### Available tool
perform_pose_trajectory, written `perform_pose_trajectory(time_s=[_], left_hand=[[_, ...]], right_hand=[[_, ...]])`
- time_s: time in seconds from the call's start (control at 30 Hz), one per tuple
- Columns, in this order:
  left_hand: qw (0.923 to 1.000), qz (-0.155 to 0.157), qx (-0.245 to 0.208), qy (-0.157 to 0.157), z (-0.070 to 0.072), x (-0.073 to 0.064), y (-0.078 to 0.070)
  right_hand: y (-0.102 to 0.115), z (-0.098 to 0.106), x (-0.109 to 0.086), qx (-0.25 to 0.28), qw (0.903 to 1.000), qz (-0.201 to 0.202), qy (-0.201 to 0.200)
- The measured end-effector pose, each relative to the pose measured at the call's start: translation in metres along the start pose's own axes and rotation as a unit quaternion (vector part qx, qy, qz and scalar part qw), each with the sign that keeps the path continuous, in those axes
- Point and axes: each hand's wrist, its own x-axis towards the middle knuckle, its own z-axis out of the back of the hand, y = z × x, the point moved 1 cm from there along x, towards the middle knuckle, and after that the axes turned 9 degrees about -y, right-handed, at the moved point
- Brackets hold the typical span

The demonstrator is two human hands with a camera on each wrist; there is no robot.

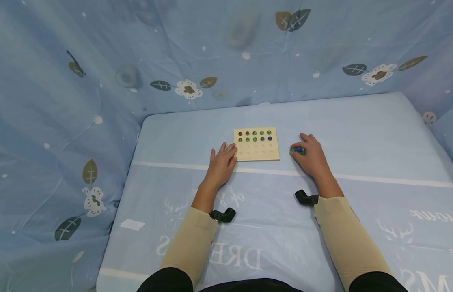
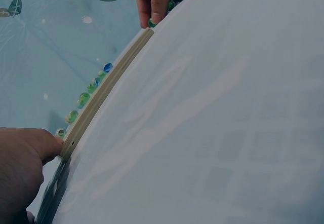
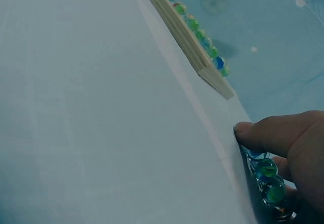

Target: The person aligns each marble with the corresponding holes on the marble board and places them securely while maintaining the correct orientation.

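A pale wooden board (image 1: 257,154) with rows of small round hollows lies flat on the table. Glass marbles (image 1: 254,139), mostly green with some brownish and blue ones, sit in its two far rows; the two near rows show bare hollows. My left hand (image 1: 221,163) rests at the board's left edge, fingers extended, its thumb (image 2: 49,145) touching the near corner. Right of the board, apart from it, my right hand (image 1: 311,156) curls thumb and fingers around several green and blue marbles (image 3: 267,169). The palm partly hides these marbles.
The table (image 1: 376,138) has a light blue printed cover with white stripes and lettering. A patterned blue cloth (image 1: 226,52) hangs behind it and at the sides. A whitish patch (image 1: 132,224) lies near the left edge. Each wrist wears a black camera mount (image 1: 306,198).
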Motion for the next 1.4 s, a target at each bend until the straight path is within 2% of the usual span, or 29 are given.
perform_pose_trajectory(time_s=[0.3,0.63,0.93,1.4], left_hand=[[1.0,0.004,-0.002,0.004,0.001,0.001,-0.001],[1.0,0.006,-0.004,0.0,0.001,0.001,-0.001],[1.0,0.009,0.001,0.0,0.002,0.002,-0.001],[1.0,-0.001,-0.004,0.006,0.004,-0.001,0.0]], right_hand=[[0.001,0.0,0.001,-0.007,0.9999,0.011,-0.011],[0.01,0.001,0.0,-0.033,0.9979,0.056,-0.005],[0.021,0.004,-0.001,-0.036,0.9968,0.069,-0.015],[0.051,-0.001,0.007,0.005,0.9962,0.077,-0.041]])
